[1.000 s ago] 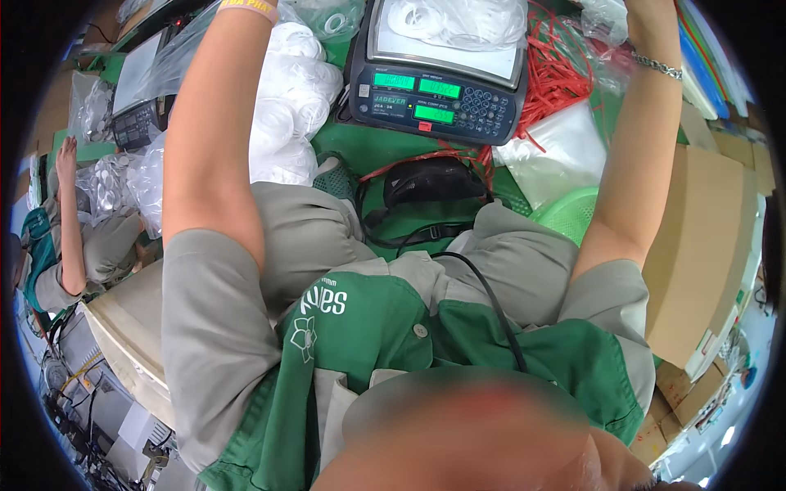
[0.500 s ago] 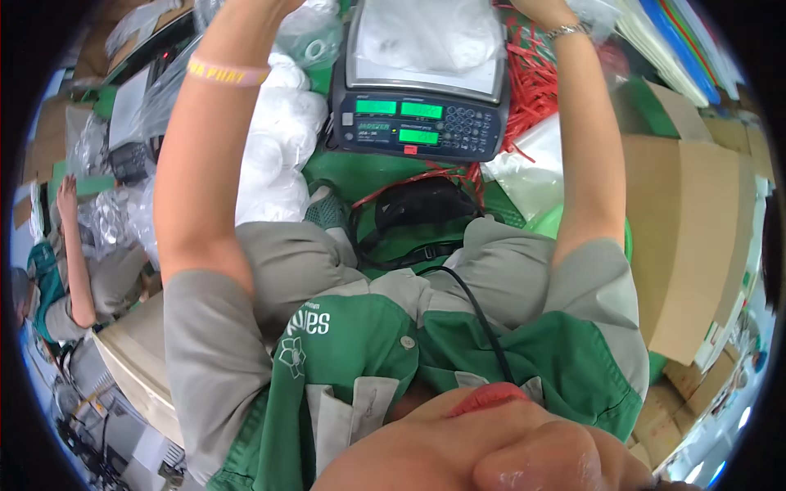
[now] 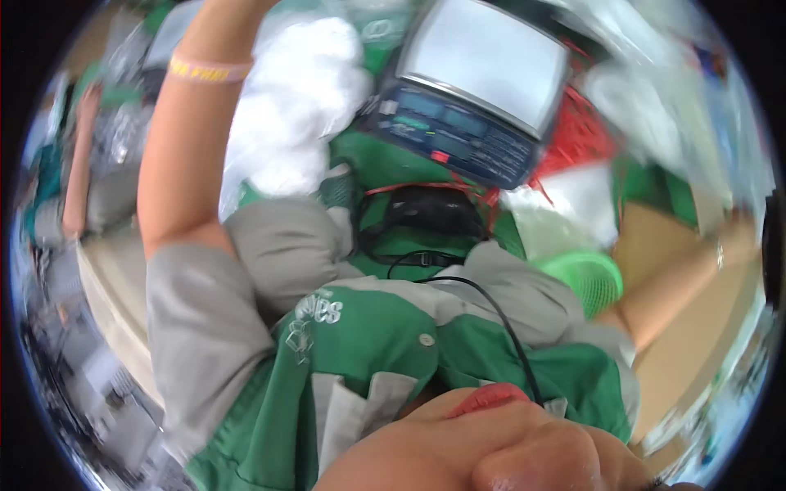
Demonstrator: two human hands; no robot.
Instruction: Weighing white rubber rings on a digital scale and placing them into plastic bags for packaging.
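fingers: can't see either set, both run out of frame, so no telling open or closed
left hand: off the top edge, just past the white bags (image 3: 295, 98)
right hand: off the far right, wrist by the cardboard box (image 3: 696, 327)
scale (image 3: 471, 90): far, centre, long side running left-right, closer to the left arm

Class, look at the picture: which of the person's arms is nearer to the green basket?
Right. The right forearm stretches out just beside the green basket, its hand hidden at the picture's edge. The left arm is raised far across, by the white bags.
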